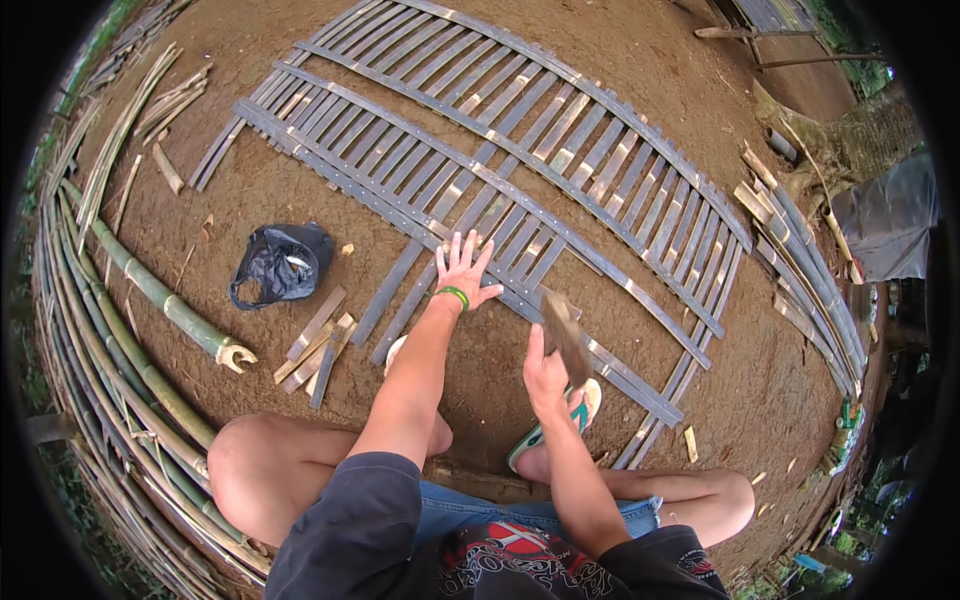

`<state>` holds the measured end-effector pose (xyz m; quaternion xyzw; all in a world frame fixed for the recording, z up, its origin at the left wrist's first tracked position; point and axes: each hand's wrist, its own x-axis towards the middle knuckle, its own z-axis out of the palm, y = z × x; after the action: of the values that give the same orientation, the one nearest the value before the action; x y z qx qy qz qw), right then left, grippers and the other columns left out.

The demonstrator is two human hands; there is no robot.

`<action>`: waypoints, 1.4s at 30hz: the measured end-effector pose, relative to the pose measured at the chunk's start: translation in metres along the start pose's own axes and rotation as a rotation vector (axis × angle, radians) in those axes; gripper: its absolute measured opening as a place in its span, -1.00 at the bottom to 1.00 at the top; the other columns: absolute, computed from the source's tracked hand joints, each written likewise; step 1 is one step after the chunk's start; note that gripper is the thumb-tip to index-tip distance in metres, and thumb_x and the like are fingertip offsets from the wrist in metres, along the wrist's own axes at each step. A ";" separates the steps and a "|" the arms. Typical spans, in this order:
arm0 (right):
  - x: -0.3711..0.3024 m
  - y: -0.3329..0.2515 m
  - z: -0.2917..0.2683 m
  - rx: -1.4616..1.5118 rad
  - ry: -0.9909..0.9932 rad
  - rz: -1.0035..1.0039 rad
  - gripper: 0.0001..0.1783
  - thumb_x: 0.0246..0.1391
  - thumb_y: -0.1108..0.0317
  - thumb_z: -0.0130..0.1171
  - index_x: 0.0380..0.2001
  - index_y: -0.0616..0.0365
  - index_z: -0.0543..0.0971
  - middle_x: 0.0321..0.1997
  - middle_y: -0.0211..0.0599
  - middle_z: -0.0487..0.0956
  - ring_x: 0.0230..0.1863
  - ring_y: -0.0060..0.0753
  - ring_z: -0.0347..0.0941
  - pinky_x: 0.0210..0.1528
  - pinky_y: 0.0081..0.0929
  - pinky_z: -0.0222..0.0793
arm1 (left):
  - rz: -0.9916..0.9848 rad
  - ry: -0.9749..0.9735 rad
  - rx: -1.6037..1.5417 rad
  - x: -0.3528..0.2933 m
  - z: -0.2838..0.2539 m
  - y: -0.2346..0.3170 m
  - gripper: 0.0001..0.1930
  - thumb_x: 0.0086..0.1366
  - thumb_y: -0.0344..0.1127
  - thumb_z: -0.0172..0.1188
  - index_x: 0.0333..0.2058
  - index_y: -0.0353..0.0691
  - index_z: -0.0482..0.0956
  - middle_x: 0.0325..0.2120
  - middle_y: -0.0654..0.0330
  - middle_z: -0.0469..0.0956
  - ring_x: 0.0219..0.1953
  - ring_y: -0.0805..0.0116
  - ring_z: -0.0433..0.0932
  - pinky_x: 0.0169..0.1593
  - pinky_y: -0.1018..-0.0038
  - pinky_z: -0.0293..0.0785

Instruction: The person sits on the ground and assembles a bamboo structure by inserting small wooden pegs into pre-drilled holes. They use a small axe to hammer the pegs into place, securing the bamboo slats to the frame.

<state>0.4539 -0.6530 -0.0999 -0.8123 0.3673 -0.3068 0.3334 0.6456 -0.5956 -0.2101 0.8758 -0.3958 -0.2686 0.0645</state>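
Observation:
A long slatted bamboo panel [507, 187], made of crosspieces fixed to dark rails, lies on the dirt before me. My left hand [463, 274] rests with spread fingers on its near rail. A green and yellow band circles that wrist. In my right hand [545, 372] is a broad brown tool [566, 338], held just over the same rail. Motion blur and the angle hide whether it is a blade or a wooden block. Small bright nail heads dot the rails.
A black plastic bag [283, 262] stands at the left beside short bamboo offcuts [316, 350]. Green bamboo poles [170, 305] line the left side. Split bamboo strips [805, 265] are stacked at the right. My sandalled foot [535, 445] is close below my right hand.

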 end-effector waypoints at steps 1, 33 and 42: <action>-0.013 0.006 0.002 0.014 0.008 0.047 -0.64 0.28 0.25 0.19 0.01 0.31 0.57 -0.31 0.11 0.69 -0.38 0.24 0.64 -0.23 -0.11 0.56 | 0.004 0.007 0.002 0.002 -0.001 0.002 0.08 0.17 0.41 0.22 0.52 0.26 -0.15 0.55 0.10 -0.39 0.55 -0.13 -0.44 0.47 -0.27 -0.46; -0.048 0.030 0.027 -0.005 -0.231 0.725 -0.54 0.30 0.10 0.14 -0.15 0.42 0.59 -0.25 0.29 0.65 -0.14 0.33 0.61 -0.03 0.01 0.46 | 0.016 -0.023 -0.019 0.002 -0.006 0.004 0.06 0.19 0.37 0.24 0.52 0.23 -0.14 0.55 0.09 -0.40 0.55 -0.13 -0.48 0.46 -0.28 -0.47; -0.028 0.030 0.037 -0.158 -0.254 0.647 -0.53 0.30 0.09 0.12 -0.11 0.41 0.54 -0.24 0.35 0.64 -0.10 0.39 0.58 -0.01 0.09 0.45 | 0.031 0.010 -0.024 0.007 -0.008 0.009 0.06 0.18 0.36 0.25 0.52 0.23 -0.12 0.55 0.10 -0.39 0.55 -0.12 -0.48 0.46 -0.27 -0.50</action>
<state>0.4545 -0.6336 -0.1516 -0.7086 0.5839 -0.0527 0.3926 0.6483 -0.6077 -0.2034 0.8700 -0.4059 -0.2679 0.0811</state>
